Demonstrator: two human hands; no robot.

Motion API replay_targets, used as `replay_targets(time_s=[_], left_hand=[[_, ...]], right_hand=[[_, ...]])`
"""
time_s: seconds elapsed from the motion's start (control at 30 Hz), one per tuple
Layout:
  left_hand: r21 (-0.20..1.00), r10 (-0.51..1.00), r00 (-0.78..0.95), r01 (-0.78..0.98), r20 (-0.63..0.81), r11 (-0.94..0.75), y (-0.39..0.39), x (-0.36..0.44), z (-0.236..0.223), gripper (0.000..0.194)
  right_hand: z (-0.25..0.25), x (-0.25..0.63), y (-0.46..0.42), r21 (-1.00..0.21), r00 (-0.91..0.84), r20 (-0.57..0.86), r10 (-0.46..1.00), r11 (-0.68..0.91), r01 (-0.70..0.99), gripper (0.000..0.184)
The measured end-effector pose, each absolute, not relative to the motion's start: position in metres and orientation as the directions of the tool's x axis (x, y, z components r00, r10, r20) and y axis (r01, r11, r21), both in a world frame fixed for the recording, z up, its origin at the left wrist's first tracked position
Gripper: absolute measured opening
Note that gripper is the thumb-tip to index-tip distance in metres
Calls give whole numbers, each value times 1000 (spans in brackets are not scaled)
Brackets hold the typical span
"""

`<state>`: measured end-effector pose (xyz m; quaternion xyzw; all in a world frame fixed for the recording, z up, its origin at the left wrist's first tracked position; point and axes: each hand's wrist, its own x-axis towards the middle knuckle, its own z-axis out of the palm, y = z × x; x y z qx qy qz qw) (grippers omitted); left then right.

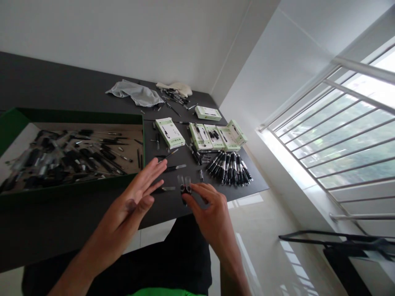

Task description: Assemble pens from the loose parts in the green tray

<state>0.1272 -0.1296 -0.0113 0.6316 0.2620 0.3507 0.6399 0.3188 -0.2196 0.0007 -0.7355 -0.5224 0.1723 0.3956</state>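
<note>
My right hand pinches two short, clear pen caps with dark ends, side by side near the table's front edge. To their left, my left hand is open, its fingers stretched out and apart from the caps. A small dark oval shows at its palm; I cannot make out what it is. Beyond the hands, a few pens with clear ends lie on the dark table. A fanned pile of black pens is just past my right hand.
A green-rimmed box of jumbled pen parts stands at the left. Green-and-white pen boxes lie farther back, with a grey cloth and more pens behind. To the right are a railed window and a black-framed object.
</note>
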Motion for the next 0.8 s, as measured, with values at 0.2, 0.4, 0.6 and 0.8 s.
replay_targets(time_s=[0.2, 0.4, 0.6, 0.8], left_hand=[[989, 849, 509, -117, 139, -92, -123, 111, -1, 42], [997, 868, 494, -79, 54, -17, -123, 86, -3, 32], [998, 885, 466, -60, 17, 13, -124, 76, -4, 44], [989, 867, 496, -101, -46, 110, -132, 76, 5, 44]], right_hand=[[-8, 331, -193, -255, 467, -39, 884, -460, 850, 17], [-1, 318, -161, -86, 424, -148, 893, -439, 895, 15], [-3, 319, -149, -60, 475, -109, 873, -483, 874, 26], [-8, 321, -144, -44, 521, -111, 846, -528, 848, 23]])
